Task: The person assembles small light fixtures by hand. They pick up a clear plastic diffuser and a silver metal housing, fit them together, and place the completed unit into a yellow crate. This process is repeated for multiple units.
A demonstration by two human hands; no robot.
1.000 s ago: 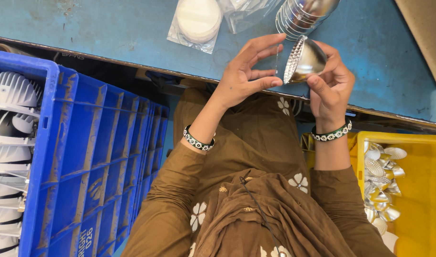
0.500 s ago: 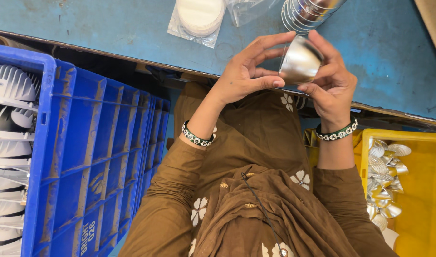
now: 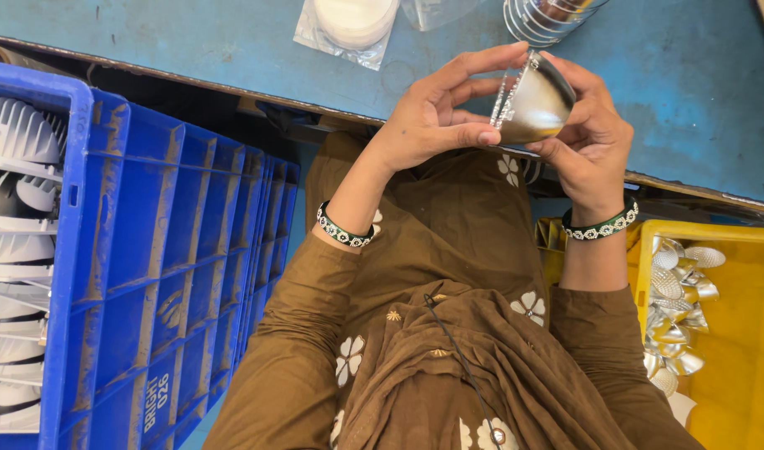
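Both hands, left hand (image 3: 436, 121) and right hand (image 3: 590, 142), are raised with bent wrists, fingers clamped around a shiny metal reflector cup (image 3: 536, 104) above the blue counter (image 3: 190, 42)

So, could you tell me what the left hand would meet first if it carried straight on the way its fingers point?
The left hand points up and rightward, already touching the shiny metal cup; beyond it probably the stack of metal rings on the blue table, though depth is unclear.

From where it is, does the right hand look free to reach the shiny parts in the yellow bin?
Probably not yet: the right hand is holding the metal cup, though nothing covers the yellow bin.
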